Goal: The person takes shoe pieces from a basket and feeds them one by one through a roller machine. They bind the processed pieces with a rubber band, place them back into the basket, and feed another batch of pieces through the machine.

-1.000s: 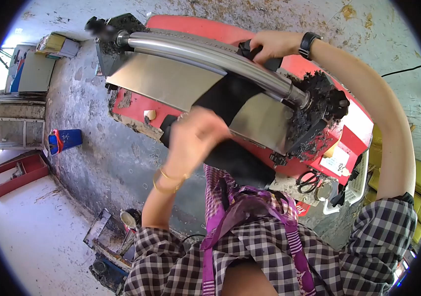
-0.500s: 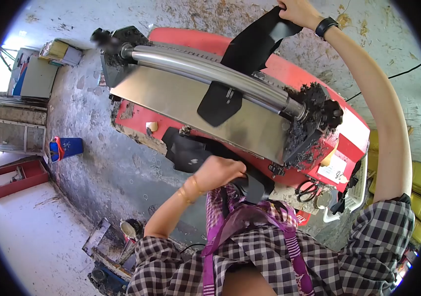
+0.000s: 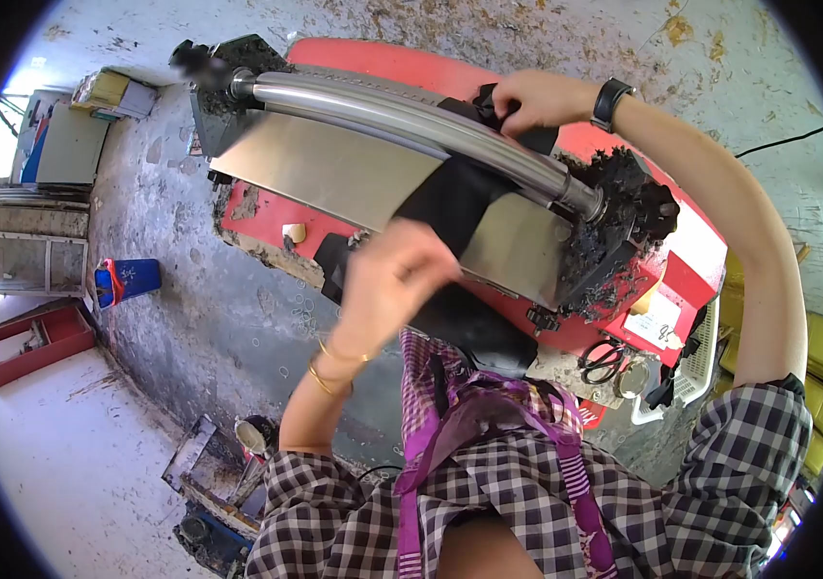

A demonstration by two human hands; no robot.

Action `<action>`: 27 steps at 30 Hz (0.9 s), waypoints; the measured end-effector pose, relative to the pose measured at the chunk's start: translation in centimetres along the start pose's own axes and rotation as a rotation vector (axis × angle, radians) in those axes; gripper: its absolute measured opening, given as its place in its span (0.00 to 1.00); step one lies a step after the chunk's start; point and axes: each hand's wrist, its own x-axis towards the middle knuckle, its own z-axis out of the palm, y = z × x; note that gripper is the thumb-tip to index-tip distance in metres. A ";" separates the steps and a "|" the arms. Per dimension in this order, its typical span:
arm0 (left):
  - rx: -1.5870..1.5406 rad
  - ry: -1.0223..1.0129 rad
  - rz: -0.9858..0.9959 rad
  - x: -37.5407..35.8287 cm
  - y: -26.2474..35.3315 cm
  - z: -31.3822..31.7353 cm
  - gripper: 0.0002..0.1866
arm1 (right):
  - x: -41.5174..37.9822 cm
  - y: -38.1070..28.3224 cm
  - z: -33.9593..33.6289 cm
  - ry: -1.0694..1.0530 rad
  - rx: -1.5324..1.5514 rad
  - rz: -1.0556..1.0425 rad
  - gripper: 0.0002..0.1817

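A black flat piece (image 3: 455,201) lies over the metal plate (image 3: 334,169) and reaches up to the steel roller (image 3: 373,104) of a red machine. My left hand (image 3: 387,285), blurred, is at the lower end of that piece; its fingers look curled, but their grip is unclear. Behind the roller my right hand (image 3: 537,101) is closed on black material (image 3: 539,137). Whether this joins the piece on the plate is hidden by the roller. More black pieces (image 3: 479,328) lie below the plate, close to my body.
Dark scraps cling to the machine's right end (image 3: 619,198). Black-handled scissors (image 3: 603,362), a round tin (image 3: 632,378) and a white basket (image 3: 696,372) are at the right. A blue bin (image 3: 137,280) and a red tray (image 3: 40,345) stand at the left.
My right hand has come down and left, closer to the roller. My left hand has moved up and slightly left, off the lower black pieces. The black piece on the plate has shifted.
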 end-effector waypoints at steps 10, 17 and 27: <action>0.325 -0.689 0.438 -4.6 -11.9 15.6 0.12 | -1.1 6.0 -5.7 0.564 -0.329 0.129 0.11; 0.242 -0.350 0.380 -4.1 -4.7 6.6 0.11 | -0.6 9.3 -9.7 0.622 -0.294 0.135 0.10; 0.073 -0.015 -0.219 4.9 -3.1 0.2 0.19 | 1.9 0.6 0.2 -0.164 -0.035 -0.177 0.08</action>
